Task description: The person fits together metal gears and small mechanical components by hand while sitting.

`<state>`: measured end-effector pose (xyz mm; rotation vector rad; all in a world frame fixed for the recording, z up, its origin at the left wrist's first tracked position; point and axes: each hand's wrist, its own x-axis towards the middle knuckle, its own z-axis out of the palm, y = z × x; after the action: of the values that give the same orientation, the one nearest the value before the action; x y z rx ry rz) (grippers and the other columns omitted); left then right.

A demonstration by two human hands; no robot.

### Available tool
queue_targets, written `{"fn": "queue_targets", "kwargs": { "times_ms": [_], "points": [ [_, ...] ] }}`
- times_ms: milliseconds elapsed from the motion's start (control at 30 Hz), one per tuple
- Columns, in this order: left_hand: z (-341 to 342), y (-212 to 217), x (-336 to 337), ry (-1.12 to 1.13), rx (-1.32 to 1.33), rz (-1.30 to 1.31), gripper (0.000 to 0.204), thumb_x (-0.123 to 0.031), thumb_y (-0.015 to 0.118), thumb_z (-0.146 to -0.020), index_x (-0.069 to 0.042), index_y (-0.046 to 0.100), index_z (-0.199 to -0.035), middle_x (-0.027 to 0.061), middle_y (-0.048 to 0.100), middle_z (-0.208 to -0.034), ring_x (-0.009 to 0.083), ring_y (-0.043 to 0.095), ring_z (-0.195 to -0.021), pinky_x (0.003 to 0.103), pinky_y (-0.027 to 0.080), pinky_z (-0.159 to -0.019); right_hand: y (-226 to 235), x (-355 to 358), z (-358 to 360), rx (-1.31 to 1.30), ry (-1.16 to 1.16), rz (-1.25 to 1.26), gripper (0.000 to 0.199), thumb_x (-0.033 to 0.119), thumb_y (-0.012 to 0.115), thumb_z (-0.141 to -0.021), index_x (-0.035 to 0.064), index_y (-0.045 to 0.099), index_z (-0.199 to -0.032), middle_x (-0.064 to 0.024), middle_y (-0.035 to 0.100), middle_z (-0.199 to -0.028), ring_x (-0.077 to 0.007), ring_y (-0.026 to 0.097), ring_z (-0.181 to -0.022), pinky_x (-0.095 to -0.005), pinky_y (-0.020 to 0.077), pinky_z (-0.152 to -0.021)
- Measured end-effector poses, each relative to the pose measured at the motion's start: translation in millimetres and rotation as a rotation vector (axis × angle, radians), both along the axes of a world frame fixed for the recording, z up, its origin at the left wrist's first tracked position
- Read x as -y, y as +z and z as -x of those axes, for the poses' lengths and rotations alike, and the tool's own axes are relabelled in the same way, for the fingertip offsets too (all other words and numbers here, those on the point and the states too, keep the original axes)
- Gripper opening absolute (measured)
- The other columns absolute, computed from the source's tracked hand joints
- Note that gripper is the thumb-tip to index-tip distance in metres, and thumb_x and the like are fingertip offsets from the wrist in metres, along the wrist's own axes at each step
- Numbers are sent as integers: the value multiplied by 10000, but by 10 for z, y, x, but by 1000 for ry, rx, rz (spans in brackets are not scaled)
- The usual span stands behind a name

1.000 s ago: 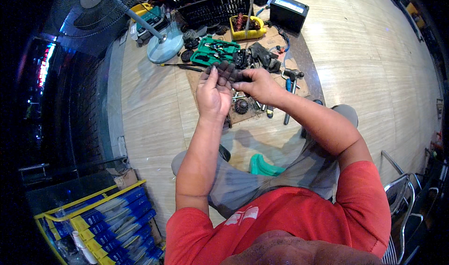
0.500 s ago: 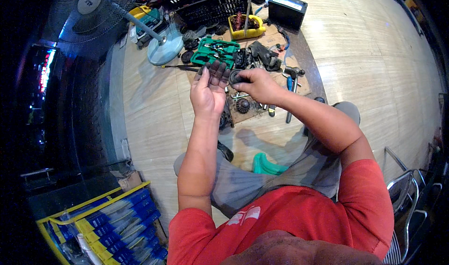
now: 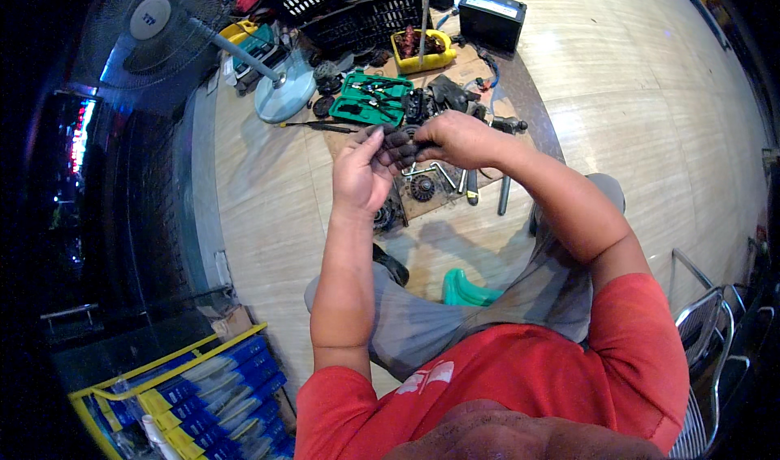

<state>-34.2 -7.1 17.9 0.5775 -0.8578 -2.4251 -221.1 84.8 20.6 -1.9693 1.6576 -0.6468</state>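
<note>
My left hand [image 3: 375, 168] is palm up and cupped, its blackened fingers bent toward the right hand and apart, with nothing gripped in them that I can see. My right hand [image 3: 459, 145] pinches a dark ring-shaped part [image 3: 409, 130] just beyond the left fingertips; the fingers cover much of it. Below the hands, a finned dark rotor [image 3: 422, 187] lies on stained cardboard beside an L-shaped hex key [image 3: 444, 175]. A tool with a black-and-yellow handle [image 3: 472, 190] lies to the right. Farther off is an opened green tool case [image 3: 372, 99] holding several black-handled tools.
At the back stand a yellow container [image 3: 439, 59] of greasy parts, a black battery [image 3: 491, 23] and a black crate [image 3: 357, 21]. A standing fan [image 3: 284, 99] is at the left. A green plastic seat [image 3: 467, 288] shows between my legs. A rack of blue packets [image 3: 215, 387] is lower left.
My left fingers have curled and turned to the right, under the right hand's fingertips. The right hand has shifted slightly right, still pinching the ring-shaped part, which is now more covered.
</note>
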Motion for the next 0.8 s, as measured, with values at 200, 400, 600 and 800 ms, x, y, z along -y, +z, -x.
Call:
{"fn": "queue_targets", "kwargs": {
  "times_ms": [200, 400, 600, 800],
  "points": [
    [62, 52, -136, -210, 327, 231, 191, -69, 471, -956, 57, 569, -1062, 160, 676, -903, 252, 691, -779, 360, 586, -677, 84, -12, 155, -126, -2, -39, 174, 199, 658, -815, 42, 654, -890, -194, 642, -830, -398, 607, -838, -485, 467, -721],
    [160, 89, -290, -197, 619, 561, 196, -72, 515, -938, 82, 602, -1022, 137, 673, -868, 193, 672, -755, 316, 564, -662, 6, -13, 173, -124, -104, 92, 189, 204, 651, -825, 18, 620, -836, -186, 626, -815, -392, 601, -840, -483, 460, -725],
    [163, -113, -259, -70, 803, 865, 226, -112, 574, -904, 91, 652, -968, 82, 685, -806, 120, 623, -715, 279, 497, -667, 72, -57, 32, -51, -193, 162, 195, 199, 641, -836, 7, 608, -830, -201, 617, -806, -405, 596, -831, -489, 457, -712],
    [205, -200, -227, 165, 405, 338, 221, -88, 511, -941, 77, 607, -1051, 133, 678, -942, 167, 643, -796, 296, 519, -722, 10, -90, -198, 155, -295, 175, 199, 201, 617, -840, 3, 606, -821, -227, 627, -792, -426, 607, -808, -506, 482, -726]
  ]
}}
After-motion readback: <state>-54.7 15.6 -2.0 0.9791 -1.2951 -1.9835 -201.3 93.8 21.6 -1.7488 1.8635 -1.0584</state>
